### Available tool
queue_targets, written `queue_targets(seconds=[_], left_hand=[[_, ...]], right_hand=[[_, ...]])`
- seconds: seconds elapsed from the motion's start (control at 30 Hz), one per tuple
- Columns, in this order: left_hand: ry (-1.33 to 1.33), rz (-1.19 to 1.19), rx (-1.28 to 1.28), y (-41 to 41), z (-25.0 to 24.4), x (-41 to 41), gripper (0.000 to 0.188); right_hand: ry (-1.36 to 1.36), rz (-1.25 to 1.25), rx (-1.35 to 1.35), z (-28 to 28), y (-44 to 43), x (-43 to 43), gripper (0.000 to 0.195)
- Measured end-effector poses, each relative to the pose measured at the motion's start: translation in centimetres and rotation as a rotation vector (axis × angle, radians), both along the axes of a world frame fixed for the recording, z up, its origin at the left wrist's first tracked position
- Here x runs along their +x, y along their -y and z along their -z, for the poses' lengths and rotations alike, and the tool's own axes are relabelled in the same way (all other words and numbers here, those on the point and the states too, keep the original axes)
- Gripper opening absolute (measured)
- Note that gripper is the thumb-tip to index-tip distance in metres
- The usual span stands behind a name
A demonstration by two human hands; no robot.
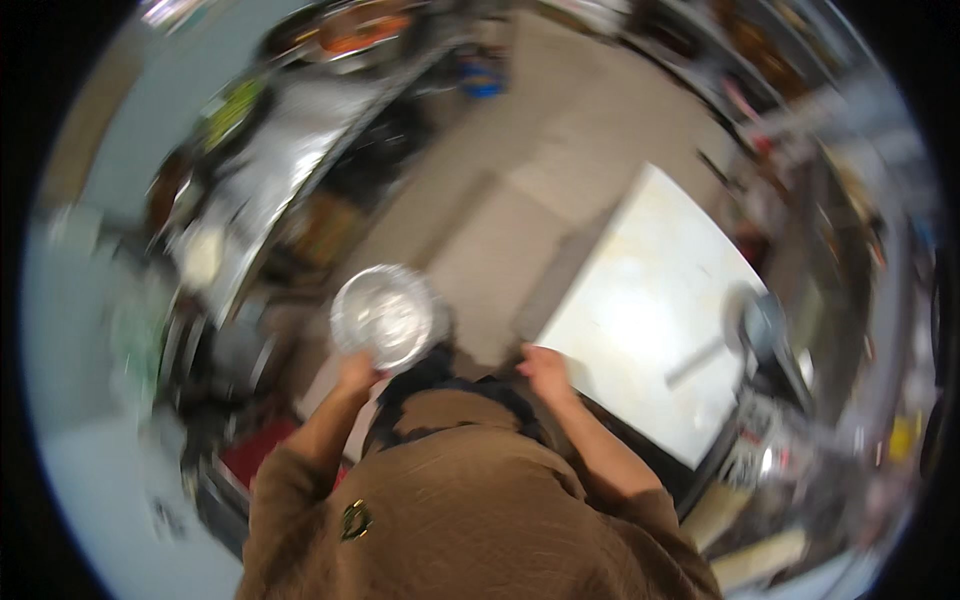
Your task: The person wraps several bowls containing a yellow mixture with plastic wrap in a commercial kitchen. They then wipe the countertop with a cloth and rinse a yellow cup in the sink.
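My left hand (359,373) grips the near rim of a round, shiny metal bowl (384,319), held low in front of my body. The bowl's inside shows only bright reflections; motion blur hides whether it contains anything. Beside the near left corner of a white tabletop (622,300) is my right hand (547,371), its fingers loosely curled. Nothing shows in that hand, though blur leaves its grip and any contact with the tabletop unclear.
Along the left runs a metal counter (292,142) with a bowl of orange-red food (364,34) and a container of green food (234,112). A round-headed grey object (759,322) stands at the tabletop's right edge. Tan floor (510,217) lies between.
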State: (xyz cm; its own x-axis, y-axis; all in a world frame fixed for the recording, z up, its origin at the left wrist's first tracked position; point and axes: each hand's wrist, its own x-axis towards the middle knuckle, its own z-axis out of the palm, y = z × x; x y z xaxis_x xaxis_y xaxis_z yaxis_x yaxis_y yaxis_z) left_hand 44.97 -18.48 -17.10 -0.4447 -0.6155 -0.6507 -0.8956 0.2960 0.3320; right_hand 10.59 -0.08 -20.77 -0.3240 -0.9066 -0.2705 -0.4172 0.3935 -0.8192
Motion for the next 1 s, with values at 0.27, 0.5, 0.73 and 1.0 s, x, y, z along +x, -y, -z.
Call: queue_targets(seconds=[0.27, 0.5, 0.73, 1.0], left_hand=[[-0.567, -0.769, 0.606, 3.3, -0.1, -10.4, 0.032], [-0.489, -0.109, 0.809, 1.9, -1.3, -24.9, 0.035], [-0.210, 0.108, 0.858, -4.2, 2.5, -36.9, 0.033], [-0.192, 0.184, 0.980, -8.6, 3.5, -41.5, 0.047]], right_hand=[[0.138, 0.730, 0.252, -4.0, -4.4, 6.4, 0.018], [0.289, 1.488, 0.509, 1.7, -18.6, 22.8, 0.035], [0.486, 1.465, 0.894, 8.7, -27.6, 50.5, 0.024], [0.570, 1.689, 0.585, 11.1, -20.3, 51.1, 0.020]])
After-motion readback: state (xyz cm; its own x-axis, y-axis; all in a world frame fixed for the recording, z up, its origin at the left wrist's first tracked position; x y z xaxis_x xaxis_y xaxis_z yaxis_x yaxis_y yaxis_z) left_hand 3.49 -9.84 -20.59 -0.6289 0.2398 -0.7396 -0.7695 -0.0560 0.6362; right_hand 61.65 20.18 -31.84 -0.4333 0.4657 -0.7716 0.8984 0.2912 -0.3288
